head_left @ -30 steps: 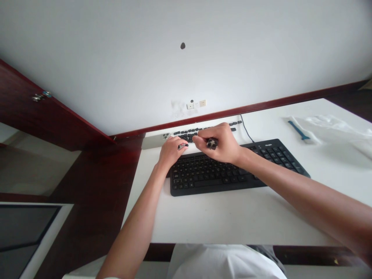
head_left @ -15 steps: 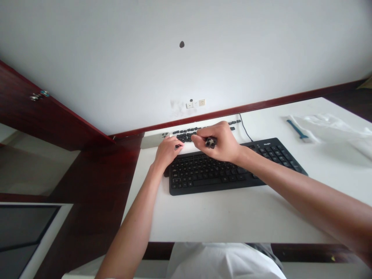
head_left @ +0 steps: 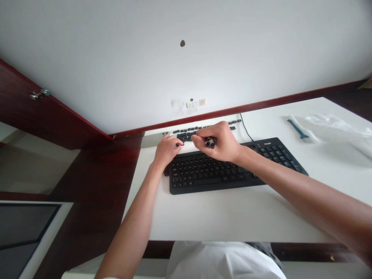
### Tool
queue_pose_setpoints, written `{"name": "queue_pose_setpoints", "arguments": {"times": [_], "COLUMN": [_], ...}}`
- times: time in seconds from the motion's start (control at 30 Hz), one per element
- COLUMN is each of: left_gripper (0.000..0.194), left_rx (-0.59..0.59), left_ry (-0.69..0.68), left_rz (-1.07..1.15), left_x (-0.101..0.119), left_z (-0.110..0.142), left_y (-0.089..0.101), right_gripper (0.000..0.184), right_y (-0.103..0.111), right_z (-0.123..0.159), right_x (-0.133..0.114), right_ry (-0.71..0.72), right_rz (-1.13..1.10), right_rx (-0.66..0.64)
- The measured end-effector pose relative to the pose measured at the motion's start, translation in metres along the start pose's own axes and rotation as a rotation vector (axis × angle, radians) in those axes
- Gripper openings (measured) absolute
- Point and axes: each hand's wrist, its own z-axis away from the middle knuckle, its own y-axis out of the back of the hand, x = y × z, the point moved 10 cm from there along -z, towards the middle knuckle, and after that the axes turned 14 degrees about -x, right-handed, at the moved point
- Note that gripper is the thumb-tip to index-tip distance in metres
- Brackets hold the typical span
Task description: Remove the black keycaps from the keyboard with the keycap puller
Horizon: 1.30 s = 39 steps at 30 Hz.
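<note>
My left hand (head_left: 167, 149) is closed in a pinch on a small black keycap (head_left: 179, 144), just beyond the keyboard's far left corner. In a fist, my right hand (head_left: 223, 141) grips a black-handled tool (head_left: 210, 142). Only the tool's butt end faces me; its tip is hidden by the hand. Both hands are above the far edge of a black keyboard (head_left: 209, 181). Past them, loose black keycaps (head_left: 186, 136) lie in rows on the white table (head_left: 203, 217), partly covered by my right hand.
A teal brush (head_left: 298, 128) lies at the right beside a crumpled clear plastic bag (head_left: 334, 130). The keyboard's cable (head_left: 245, 128) runs to the table's back edge. A pale flat box (head_left: 152, 140) stands at the back left, with a phone-like camera cluster (head_left: 165, 134) near it.
The fingertips of my left hand have shifted slightly, and more of the black keycap shows. My right hand and its tool stay almost still.
</note>
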Motion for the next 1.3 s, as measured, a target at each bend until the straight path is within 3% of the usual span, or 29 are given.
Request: {"name": "queue_pose_setpoints", "arguments": {"times": [0.13,0.43,0.77,0.87,0.97,1.1,1.2,1.3], "left_gripper": [0.007,0.009,0.008,0.008,0.023,0.039,0.041,0.036], "left_rx": [0.022,-0.036,-0.007,0.050,0.076,-0.091,-0.186,-0.187], "left_ry": [-0.001,0.138,0.134,0.110,0.040,-0.104,-0.151,-0.143], "left_rz": [0.004,0.133,0.142,0.264,0.573,0.859,0.907,0.860], "left_x": [-0.003,-0.032,-0.031,-0.024,-0.008,0.031,0.051,0.055], "left_z": [0.003,0.012,0.011,0.013,0.014,0.013,0.014,0.014], "left_y": [0.004,-0.002,0.000,0.008,0.011,-0.003,-0.014,-0.016], "right_gripper": [0.044,0.044,0.044,0.045,0.050,0.050,0.048,0.050], "right_y": [0.003,0.004,0.004,0.006,-0.008,-0.031,-0.039,-0.046], "right_z": [-0.001,-0.001,-0.001,0.000,0.004,0.007,0.010,0.012], "right_x": [-0.002,-0.001,0.001,0.026,0.062,0.087,0.093,0.093], "right_ry": [0.002,-0.008,-0.026,-0.132,-0.267,-0.365,-0.420,-0.453], "right_rz": [0.001,0.000,-0.094,-0.370,-0.726,-1.010,-1.128,-1.221], "right_rx": [0.006,0.001,0.010,0.120,0.218,0.247,0.271,0.262]}}
